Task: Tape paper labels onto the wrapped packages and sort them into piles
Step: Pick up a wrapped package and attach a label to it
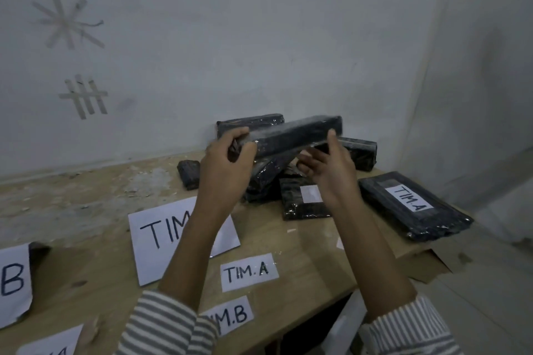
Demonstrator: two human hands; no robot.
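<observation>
I hold a long black wrapped package in the air above a heap of black packages at the back of the wooden table. My left hand grips its left end. My right hand holds it near the right end, thumb up on the near side and fingers underneath. A package labelled TIM.A lies at the right edge. Another package in the heap carries a blank white label. Loose paper labels TIM.A and TIM.B lie near me.
A large TIM sheet lies mid-table, a sheet ending in B at the left edge, another slip at the bottom. A small black package lies apart, left of the heap. White walls close the back and right.
</observation>
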